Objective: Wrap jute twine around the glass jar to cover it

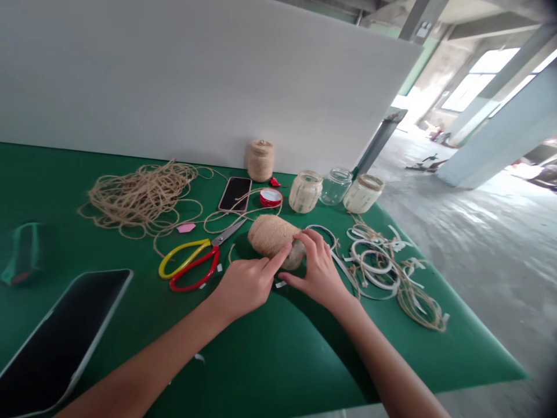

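Observation:
A glass jar wrapped in twine over most of its length lies on its side, its bare glass end toward the right. My left hand has its index finger pressed on the jar near the edge of the wrapping, the other fingers curled; what lies under them is hidden. Around the bare end, my right hand grips with bent fingers above and the thumb below. Left of the jar lie scissors with yellow and red handles, blades pointing at it. Just behind is a red tape roll.
Loose twine is heaped at the left, near a phone. A wrapped jar, a clear jar and tape-covered jars stand behind. Rings and twine scraps lie right; a large dark-screened device sits front left.

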Action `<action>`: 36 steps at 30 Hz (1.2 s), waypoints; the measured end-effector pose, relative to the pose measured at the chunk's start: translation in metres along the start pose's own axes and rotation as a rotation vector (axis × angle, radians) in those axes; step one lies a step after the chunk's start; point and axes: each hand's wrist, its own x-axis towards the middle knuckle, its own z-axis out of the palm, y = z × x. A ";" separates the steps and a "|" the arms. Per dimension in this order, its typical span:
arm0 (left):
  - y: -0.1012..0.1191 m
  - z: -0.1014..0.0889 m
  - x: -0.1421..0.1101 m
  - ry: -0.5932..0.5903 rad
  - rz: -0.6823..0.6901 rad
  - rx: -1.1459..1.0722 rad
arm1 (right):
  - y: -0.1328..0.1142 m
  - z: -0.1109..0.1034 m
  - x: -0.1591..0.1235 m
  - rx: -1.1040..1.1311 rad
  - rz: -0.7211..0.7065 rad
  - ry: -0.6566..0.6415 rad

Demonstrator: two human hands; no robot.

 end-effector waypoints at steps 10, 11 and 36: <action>0.000 0.001 0.000 0.002 -0.023 -0.014 | 0.000 0.003 0.000 0.093 0.095 0.062; 0.000 0.001 0.000 0.002 -0.022 -0.019 | 0.000 0.003 0.000 0.104 0.108 0.064; -0.002 0.004 -0.002 -0.088 -0.048 -0.011 | 0.003 0.005 0.000 -0.097 0.189 0.076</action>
